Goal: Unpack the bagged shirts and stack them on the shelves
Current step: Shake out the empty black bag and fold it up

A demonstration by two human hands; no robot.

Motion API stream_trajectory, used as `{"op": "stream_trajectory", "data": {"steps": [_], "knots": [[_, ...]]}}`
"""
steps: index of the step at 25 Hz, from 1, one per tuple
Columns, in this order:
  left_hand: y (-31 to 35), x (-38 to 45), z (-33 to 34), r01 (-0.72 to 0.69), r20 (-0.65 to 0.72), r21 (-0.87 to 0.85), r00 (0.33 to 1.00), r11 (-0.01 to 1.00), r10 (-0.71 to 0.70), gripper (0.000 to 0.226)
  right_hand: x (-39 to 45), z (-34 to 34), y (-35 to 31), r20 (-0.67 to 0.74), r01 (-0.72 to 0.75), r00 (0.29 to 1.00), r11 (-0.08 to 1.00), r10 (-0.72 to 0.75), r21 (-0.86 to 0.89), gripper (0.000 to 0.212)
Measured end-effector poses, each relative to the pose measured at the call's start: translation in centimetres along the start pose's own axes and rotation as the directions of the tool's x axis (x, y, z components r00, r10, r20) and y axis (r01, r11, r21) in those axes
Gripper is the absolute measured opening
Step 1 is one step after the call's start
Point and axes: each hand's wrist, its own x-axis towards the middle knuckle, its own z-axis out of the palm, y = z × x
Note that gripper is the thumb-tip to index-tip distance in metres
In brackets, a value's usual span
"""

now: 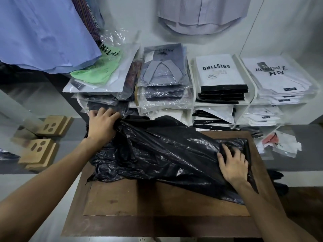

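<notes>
A large black plastic bag (162, 154) lies across a brown wooden table (122, 203). My left hand (103, 124) grips the bunched end of the bag at its far left. Flat on the bag's right end rests my right hand (233, 165), fingers spread over something bulky inside. What the bag holds is hidden. Behind the table stands a white shelf unit (192, 88) with stacks of packaged shirts: grey shirts in clear bags (162, 67), white "ARISTINO" packs (218, 70) and white "HN" packs (272, 74).
A green shirt in a clear bag (101, 70) tops the left stack. Blue (43, 32) and pale (201, 14) shirts hang above. Cardboard pieces (42, 144) lie on the floor at left, and a loose packaged item (277, 142) lies on the floor at right.
</notes>
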Motion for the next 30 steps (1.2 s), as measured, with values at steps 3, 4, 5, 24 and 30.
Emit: {"op": "stream_trajectory", "data": {"steps": [3, 4, 5, 24, 30], "knots": [[-0.5, -0.2, -0.1, -0.001, -0.036, -0.02, 0.999, 1.0, 0.0, 0.053, -0.5, 1.0, 2.1, 0.137, -0.046, 0.99, 0.996, 0.035, 0.077, 0.06], [-0.6, -0.3, -0.2, 0.026, -0.049, -0.042, 0.998, 0.999, -0.028, 0.051, -0.6, 1.0, 2.4, 0.161, -0.061, 0.986, 0.994, 0.046, 0.087, 0.06], [-0.5, -0.4, -0.3, 0.077, -0.065, -0.069, 0.995, 0.995, -0.081, 0.049, -0.6, 1.0, 2.4, 0.162, -0.075, 0.985, 0.993, 0.06, 0.089, 0.059], [10.3, -10.0, -0.9, -0.571, -0.263, -0.435, 0.82, 0.697, 0.508, 0.02, -1.4, -10.0, -30.9, 0.009, 0.394, 0.818, 0.572, -0.575, 0.719, 0.048], [14.8, -9.9, 2.7, -0.233, 0.374, -0.333, 0.857, 0.914, 0.355, 0.056, -2.5, -13.1, -29.5, 0.095, 0.323, 0.779, 0.527, -0.62, 0.786, 0.049]]}}
